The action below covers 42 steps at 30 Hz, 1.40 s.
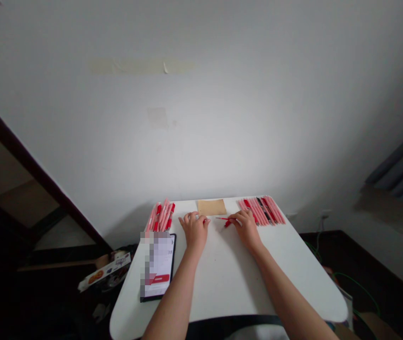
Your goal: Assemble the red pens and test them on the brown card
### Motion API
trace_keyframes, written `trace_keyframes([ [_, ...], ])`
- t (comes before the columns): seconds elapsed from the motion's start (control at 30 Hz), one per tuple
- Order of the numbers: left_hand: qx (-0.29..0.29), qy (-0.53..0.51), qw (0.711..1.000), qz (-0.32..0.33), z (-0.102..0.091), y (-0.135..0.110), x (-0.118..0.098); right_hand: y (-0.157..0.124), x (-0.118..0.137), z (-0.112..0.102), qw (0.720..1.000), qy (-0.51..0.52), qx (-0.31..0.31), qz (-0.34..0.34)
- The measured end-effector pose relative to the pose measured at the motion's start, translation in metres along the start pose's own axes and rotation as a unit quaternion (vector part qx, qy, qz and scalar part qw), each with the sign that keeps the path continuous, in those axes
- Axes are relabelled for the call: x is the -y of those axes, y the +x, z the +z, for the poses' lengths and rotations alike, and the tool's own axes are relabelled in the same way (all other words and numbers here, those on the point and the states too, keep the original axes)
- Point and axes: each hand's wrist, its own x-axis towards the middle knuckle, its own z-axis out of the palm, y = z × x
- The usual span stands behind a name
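My left hand (194,230) is over the middle of the white table, its thumb and a finger closed on a small pinkish-red pen part (206,221), mostly hidden by the fingers. Facing it, my right hand (246,227) pinches a thin red stick that looks like a pen refill (223,218), its tip pointing toward the left hand. Just under those right fingers shows a short red pen piece (227,224); whether it is held or lying on the table I cannot tell. Beyond both hands lies a tan rectangular card (211,207).
A loose pile of pink and red pens (160,217) lies at the table's back left. A row of pink, red and black pens (262,211) is at the back right. Left of my forearm rests a phone (158,267). The white table (229,288) stands against a wall.
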Motion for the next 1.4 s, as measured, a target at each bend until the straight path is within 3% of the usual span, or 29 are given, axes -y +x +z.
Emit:
trace_keyframes([
  [0.43, 0.025, -0.007, 1.000, -0.009, 0.000, 0.005, 0.011, -0.001, -0.004, 0.001, 1.000, 0.009, 0.001, 0.013],
  [1.4, 0.055, -0.035, 0.998, -0.009, -0.007, 0.003, 0.003, -0.001, -0.004, 0.001, 1.000, 0.005, 0.007, 0.014],
])
